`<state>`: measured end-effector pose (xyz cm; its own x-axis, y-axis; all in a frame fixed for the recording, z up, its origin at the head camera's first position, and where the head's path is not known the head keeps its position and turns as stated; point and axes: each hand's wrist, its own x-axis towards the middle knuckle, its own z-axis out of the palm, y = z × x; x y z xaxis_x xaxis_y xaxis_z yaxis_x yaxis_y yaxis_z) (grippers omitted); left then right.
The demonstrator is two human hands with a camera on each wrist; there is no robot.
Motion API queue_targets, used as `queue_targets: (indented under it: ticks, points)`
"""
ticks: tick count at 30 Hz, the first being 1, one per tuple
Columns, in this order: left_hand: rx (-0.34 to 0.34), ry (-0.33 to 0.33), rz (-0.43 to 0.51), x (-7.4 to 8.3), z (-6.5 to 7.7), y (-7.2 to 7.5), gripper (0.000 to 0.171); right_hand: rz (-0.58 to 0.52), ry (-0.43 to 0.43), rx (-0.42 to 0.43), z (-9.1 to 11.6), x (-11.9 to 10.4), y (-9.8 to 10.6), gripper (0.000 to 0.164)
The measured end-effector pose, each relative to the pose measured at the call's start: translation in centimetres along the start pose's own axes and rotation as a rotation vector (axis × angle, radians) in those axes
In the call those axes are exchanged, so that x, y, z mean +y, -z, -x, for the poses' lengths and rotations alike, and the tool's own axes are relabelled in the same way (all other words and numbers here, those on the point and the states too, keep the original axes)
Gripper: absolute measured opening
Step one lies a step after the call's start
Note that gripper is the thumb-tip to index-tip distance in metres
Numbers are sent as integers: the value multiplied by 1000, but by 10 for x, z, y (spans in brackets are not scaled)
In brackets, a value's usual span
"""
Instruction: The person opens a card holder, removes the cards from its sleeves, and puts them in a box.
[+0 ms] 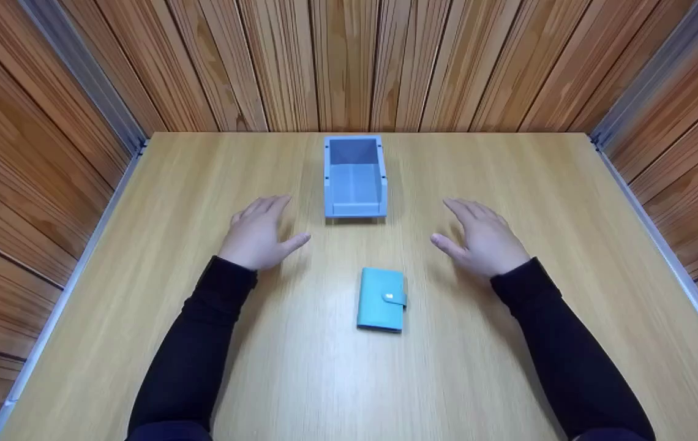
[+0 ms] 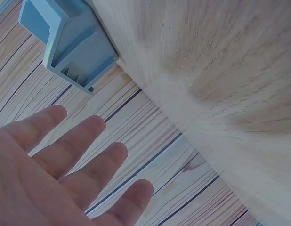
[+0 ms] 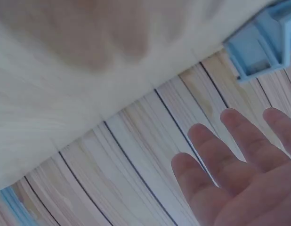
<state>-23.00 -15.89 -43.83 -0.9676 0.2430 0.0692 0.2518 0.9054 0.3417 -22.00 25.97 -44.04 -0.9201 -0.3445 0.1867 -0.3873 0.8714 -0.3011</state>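
Note:
A closed turquoise card wallet with a snap strap on its right side lies flat on the table, between the forearms. Behind it stands a blue plastic bin with a low front; its inside looks bare. My left hand hovers left of the bin, fingers relaxed and thumb spread, holding nothing. To the right, my right hand is held the same way, its thumb pointing inward, and touches nothing. Both wrist views show loosely straight fingers, with the bin beyond them; the wallet is outside those two views.
The light wooden table reaches back to a wood-plank wall. More plank walls stand left and right, with grey metal rails along the table's side edges. Dark sleeves cover both forearms.

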Motion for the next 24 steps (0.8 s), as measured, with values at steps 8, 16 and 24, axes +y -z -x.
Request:
queue_targets:
  ticks: [8, 16, 24]
  points:
    - [-13, 4, 7, 0, 0, 1, 90, -98, 113, -46, 8, -34, 7, 114]
    - [-10, 1, 7, 0, 0, 0, 91, -42, 188, -168, 16, -73, -9, 132]
    - [-18, 2, -2, 2, 0, 0, 92, 22, 207, -300, 19, -92, -30, 126]
